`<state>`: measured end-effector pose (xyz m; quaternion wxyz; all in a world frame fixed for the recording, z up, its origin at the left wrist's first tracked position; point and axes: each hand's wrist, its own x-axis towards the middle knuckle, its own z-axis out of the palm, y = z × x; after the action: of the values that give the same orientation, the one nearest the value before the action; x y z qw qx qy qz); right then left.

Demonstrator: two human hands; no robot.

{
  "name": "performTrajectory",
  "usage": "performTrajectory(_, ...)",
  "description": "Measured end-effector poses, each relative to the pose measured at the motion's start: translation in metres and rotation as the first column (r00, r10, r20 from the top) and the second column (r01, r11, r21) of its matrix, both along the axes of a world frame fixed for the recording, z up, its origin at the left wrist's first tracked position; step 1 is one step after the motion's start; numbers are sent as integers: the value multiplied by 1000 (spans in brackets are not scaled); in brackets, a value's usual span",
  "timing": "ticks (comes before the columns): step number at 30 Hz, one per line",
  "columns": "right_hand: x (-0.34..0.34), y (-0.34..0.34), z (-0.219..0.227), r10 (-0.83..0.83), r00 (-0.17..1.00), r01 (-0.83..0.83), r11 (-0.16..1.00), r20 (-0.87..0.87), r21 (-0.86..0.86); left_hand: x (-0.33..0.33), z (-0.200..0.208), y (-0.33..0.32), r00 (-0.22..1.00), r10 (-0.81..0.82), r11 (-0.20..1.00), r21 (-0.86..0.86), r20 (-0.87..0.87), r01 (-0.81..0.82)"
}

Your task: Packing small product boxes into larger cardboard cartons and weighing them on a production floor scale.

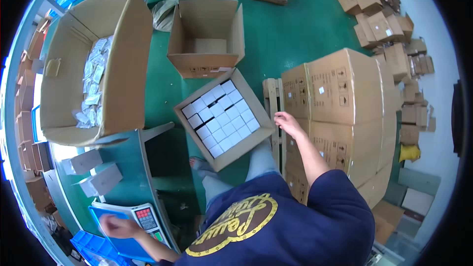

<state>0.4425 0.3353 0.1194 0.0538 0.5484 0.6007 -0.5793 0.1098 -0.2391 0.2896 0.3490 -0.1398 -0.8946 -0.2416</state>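
Note:
My left hand (118, 226), blurred by motion, is over the blue plate (133, 246) of a scale with a keypad (144, 214) at the lower left. Its fingers are too smeared to read. My right hand (289, 123) hovers beside the right corner of an open carton (264, 135), fingers curled together, nothing visible in them. Whether the fingertips touch the carton's edge I cannot tell. Small white boxes (227, 118) fill that carton in rows, with a few dark gaps among them. It stands tilted in view, just in front of my legs.
A large carton (125, 64) holding clear packets (93, 83) stands on the left bench. Two white boxes (101, 180) lie nearer on it. Beyond the filled carton is another open carton (204, 24). Stacked sealed cartons (327, 93) with a pallet (272, 98) bound the right side.

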Motion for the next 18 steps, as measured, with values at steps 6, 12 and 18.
performTrajectory(6, -86, 124, -118, 618, 738, -623, 779, 270, -79, 134, -228, 231, 282, -212, 886, 306, 936, -350)
performTrajectory(12, -108, 62, -171, 748, 618, -746, 655, 241, -118, 137, -372, 173, -86, 78, 946, -101, 993, -307)
performTrajectory(18, -106, 108, -182, 864, 278, -863, 417, 421, -286, 95, -358, 273, -31, 314, 948, -311, 949, 69)
